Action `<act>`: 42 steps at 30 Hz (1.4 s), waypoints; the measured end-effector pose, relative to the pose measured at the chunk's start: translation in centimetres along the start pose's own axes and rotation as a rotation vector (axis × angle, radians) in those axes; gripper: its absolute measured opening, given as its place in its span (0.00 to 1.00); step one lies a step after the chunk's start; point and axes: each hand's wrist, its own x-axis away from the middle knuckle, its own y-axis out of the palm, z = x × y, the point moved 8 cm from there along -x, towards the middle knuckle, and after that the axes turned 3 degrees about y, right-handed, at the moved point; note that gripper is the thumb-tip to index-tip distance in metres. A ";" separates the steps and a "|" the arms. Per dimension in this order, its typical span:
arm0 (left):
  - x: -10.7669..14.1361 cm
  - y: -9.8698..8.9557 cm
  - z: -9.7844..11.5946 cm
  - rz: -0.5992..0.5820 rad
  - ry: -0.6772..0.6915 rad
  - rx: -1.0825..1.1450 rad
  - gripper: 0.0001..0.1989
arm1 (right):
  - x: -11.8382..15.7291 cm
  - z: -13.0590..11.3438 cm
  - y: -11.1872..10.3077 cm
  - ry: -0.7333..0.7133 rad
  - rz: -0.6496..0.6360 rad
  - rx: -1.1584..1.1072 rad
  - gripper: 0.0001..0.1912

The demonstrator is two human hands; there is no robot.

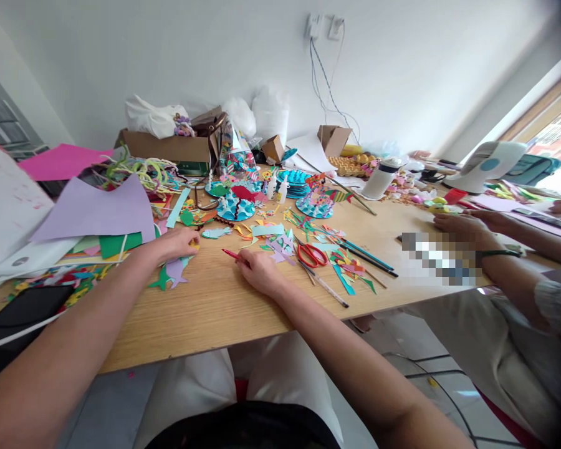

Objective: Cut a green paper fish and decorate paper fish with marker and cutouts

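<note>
My right hand (257,269) rests on the wooden table, its fingers closed round a red pen (231,254) whose tip points left. To the left, my left hand (175,244) is bent down with its fingers curled at a small yellow paper cutout (195,246), partly hidden under them. Just below that hand lie a purple paper star shape (176,272) and a green paper cutout (159,279). A light blue paper fish (216,232) lies between the hands. Right of my right hand are red-handled scissors (311,254) and a clear pen (331,293).
Behind the scraps stand decorated blue paper hats (235,207) and white glue bottles (283,189). Large purple paper (98,209) and a black phone (28,315) are at left. Pencils (367,255) lie right of the scissors. A co-worker's hands (467,229) are at the far right.
</note>
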 end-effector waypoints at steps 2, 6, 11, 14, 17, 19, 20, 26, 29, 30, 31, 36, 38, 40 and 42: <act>-0.3 0.2 0.2 -0.045 -0.004 -0.018 0.10 | 0.0 -0.1 -0.1 -0.001 0.000 0.011 0.12; -0.6 0.9 0.0 -0.136 -0.033 -0.035 0.07 | 0.1 -0.2 -0.1 -0.002 -0.008 0.028 0.13; -0.7 1.8 -0.6 -0.200 -0.080 -0.015 0.18 | 0.1 -0.2 -0.1 0.000 -0.016 0.034 0.12; -0.6 1.6 -0.8 -0.171 -0.092 0.020 0.14 | 0.1 -0.2 -0.1 0.006 -0.024 0.034 0.12; -0.4 0.7 -0.9 -0.109 -0.083 0.075 0.05 | 0.1 -0.3 -0.1 0.006 -0.029 0.030 0.12; -0.3 0.0 -0.9 -0.078 -0.063 0.118 0.05 | 0.0 -0.3 -0.1 0.006 -0.028 0.033 0.12; -0.3 -0.4 -1.0 -0.071 -0.049 0.138 0.06 | 0.0 -0.4 -0.2 0.004 -0.028 0.035 0.12; 0.0 -2.4 -1.0 -0.025 -0.005 0.189 0.08 | 0.1 -0.5 -0.1 -0.006 -0.037 0.035 0.13; 0.7 -3.7 -0.5 0.029 0.003 0.185 0.09 | 0.1 -0.4 -0.1 -0.013 -0.029 0.031 0.12; 1.0 -4.1 -0.4 0.049 0.003 0.178 0.09 | 0.1 -0.4 -0.1 -0.017 -0.024 0.032 0.12; 1.3 -4.5 -0.2 0.070 0.002 0.170 0.08 | 0.1 -0.4 -0.1 -0.021 -0.020 0.033 0.12; 2.3 -5.8 0.1 0.156 -0.011 0.143 0.08 | 0.1 -0.4 -0.1 -0.026 -0.013 0.048 0.12; 2.5 -6.4 0.3 0.188 -0.013 0.144 0.08 | 0.1 -0.4 -0.1 -0.024 -0.015 0.049 0.12; 2.7 -7.1 0.4 0.230 -0.017 0.158 0.08 | 0.1 -0.4 -0.1 -0.021 -0.018 0.048 0.12; 3.1 -8.1 0.5 0.285 -0.027 0.186 0.09 | 0.2 -0.5 -0.1 -0.020 -0.023 0.043 0.12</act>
